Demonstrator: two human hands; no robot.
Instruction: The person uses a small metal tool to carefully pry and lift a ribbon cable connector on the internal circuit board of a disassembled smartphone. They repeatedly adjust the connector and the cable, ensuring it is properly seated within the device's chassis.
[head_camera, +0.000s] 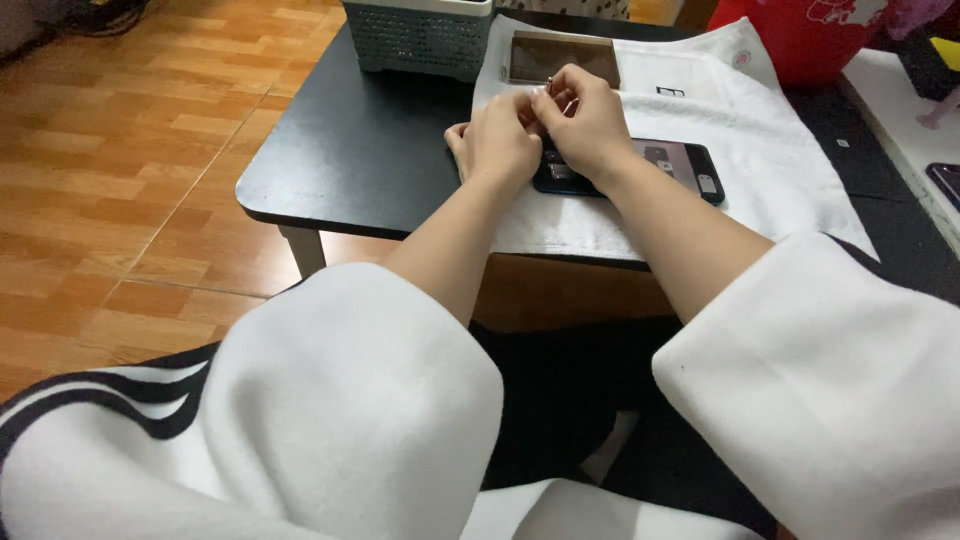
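Both hands meet over an opened black phone (668, 166) lying on a white cloth (790, 180) on the black table (350, 150). The left hand (497, 145) is curled, fingertips pinching something too small to tell; the right hand (585, 125) grips a thin metal tool. Light, rigid and fragile, I'd judge, the phone is best held by its edges. At twelve o'clock lie a brown rectangular panel (560, 55) and a grey basket (420, 38); at one o'clock, a red bag (800, 35).

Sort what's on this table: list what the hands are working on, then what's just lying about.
In hand: left hand, right hand, opened dark phone, white cloth under it.
Lying about: grey basket, brown panel, red container.
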